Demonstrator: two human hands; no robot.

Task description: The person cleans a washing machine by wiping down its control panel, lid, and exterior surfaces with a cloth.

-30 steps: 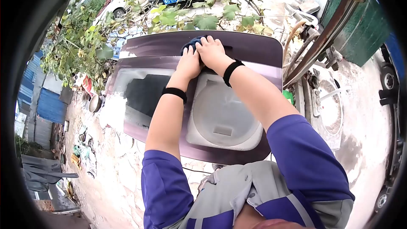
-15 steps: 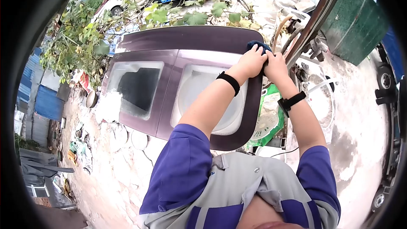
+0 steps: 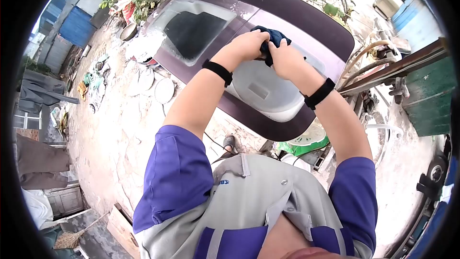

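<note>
Cloth [image 3: 275,37] now nearer middle of panel [image 3: 314,15]

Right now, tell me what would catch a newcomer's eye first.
Probably the dark purple top with two windows, lying tilted across the upper middle. Over it, the left grip and right grip meet at a dark blue cloth. A bright green item then stands out below the top's lower right edge.

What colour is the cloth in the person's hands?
Dark blue. The cloth shows best in the head view.
</note>
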